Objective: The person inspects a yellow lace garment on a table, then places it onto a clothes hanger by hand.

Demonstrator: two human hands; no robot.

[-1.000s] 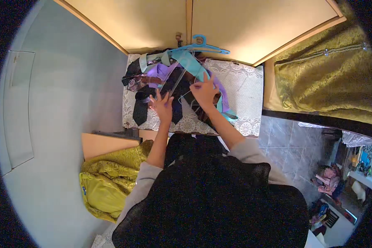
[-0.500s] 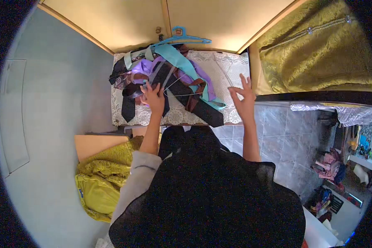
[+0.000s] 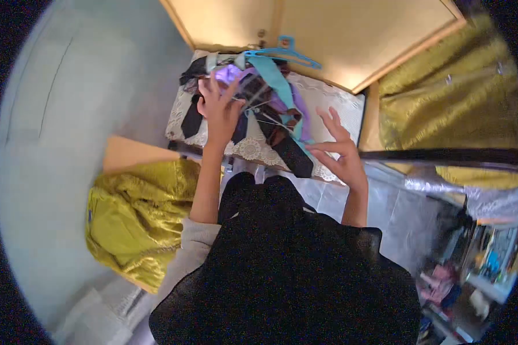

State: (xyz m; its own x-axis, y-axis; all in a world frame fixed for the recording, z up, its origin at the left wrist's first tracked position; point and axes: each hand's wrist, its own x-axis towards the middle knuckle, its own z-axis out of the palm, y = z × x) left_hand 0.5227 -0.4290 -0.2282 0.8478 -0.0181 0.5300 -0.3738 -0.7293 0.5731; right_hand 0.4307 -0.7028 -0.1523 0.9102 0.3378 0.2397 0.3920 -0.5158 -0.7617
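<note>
My left hand [image 3: 218, 112] is over the left part of a tangled pile of neckties, its upper fingers spread and its thumb bent in. A thin pale strand [image 3: 279, 122] runs from near that thumb towards my right hand [image 3: 345, 158], whose thumb and index finger are pinched at the pile's right edge. Motion blur hides exactly how each hand grips the strand. The pile includes a turquoise tie [image 3: 279, 80], a purple tie [image 3: 304, 112] and a black tie [image 3: 293, 158] with a pointed end. A white lace cloth [image 3: 247, 148] lies beneath them.
Behind the pile, a light blue hanger [image 3: 290, 57] rests against a wooden cabinet [image 3: 339, 34]. Mustard fabric [image 3: 443, 98] hangs at right. A yellow-green garment [image 3: 138, 213] lies over a wooden panel [image 3: 132, 154] at lower left. Clutter stands at far right.
The view has tilted and shifted. My left hand has risen towards the back of the pile with its fingers more spread; my right hand has come down and inward, still pinched.
</note>
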